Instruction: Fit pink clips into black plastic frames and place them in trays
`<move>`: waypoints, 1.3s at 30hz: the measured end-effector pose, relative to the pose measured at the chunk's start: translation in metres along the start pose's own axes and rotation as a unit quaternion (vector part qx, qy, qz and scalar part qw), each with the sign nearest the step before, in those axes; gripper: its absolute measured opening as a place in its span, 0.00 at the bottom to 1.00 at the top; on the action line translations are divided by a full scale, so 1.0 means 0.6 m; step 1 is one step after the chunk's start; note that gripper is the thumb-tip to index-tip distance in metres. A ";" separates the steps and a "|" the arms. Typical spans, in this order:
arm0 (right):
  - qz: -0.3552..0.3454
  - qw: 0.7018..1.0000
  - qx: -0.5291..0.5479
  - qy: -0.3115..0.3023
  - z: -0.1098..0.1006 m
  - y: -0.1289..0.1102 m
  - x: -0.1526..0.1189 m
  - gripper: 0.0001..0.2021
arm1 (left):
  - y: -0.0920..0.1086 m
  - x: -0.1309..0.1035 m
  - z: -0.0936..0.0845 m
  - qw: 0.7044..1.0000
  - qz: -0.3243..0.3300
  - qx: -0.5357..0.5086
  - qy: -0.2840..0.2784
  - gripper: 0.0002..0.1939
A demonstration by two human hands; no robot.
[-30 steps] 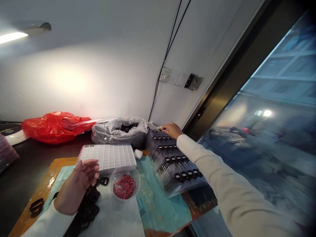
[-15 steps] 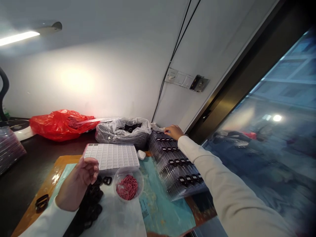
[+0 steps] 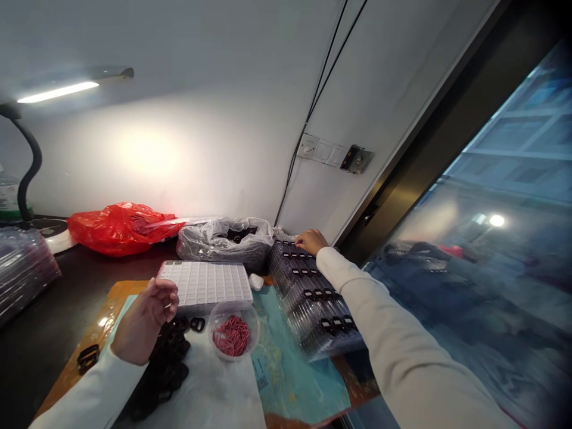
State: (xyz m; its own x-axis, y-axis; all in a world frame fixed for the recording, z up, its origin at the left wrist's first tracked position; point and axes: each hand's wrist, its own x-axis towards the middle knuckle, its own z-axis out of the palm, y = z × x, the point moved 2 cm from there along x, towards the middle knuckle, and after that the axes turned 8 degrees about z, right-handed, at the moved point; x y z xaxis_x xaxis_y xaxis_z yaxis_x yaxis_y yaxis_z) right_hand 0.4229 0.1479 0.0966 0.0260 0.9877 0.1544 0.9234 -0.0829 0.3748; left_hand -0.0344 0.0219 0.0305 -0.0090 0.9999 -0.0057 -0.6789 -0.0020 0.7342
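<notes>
My right hand (image 3: pixel 311 241) reaches to the back row of a clear plastic tray (image 3: pixel 286 310) that holds rows of small black pieces with pale centres. Its fingers are pinched together at that row, and whatever lies between them is too small to make out. My left hand (image 3: pixel 149 316) hovers over a heap of black plastic parts (image 3: pixel 167 363), fingers loosely curled and apart, palm partly showing, with nothing visible in it. Beside it, a single black ring-like part (image 3: pixel 197 324) lies near a round clear tub of thin dark-red sticks (image 3: pixel 231 336).
A white gridded tray (image 3: pixel 205 283) sits behind the tub. Farther back are a clear bag (image 3: pixel 201 241) with black parts and a red plastic bag (image 3: pixel 118 229). Wrapped stacks (image 3: pixel 24 271) and a desk lamp (image 3: pixel 31 155) stand left; a window (image 3: pixel 504 179) borders the right.
The view has shifted slightly, bringing more of the lamp and the left side into sight. Both hands stay at nearly the same places, with little change in finger pose.
</notes>
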 end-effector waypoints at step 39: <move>-0.324 0.941 0.027 0.094 -0.151 -0.553 -0.274 0.07 | 0.004 0.016 -0.018 0.991 0.116 -0.039 0.045 0.11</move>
State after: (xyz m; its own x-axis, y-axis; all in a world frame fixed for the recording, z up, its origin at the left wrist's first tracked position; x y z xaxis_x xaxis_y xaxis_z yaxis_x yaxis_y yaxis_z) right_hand 0.0773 0.0008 0.0299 -0.6128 0.7872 0.0696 0.7401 0.5408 0.3997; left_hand -0.0440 0.0312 0.0249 -0.2346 0.9675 0.0939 -0.7053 -0.2359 0.6685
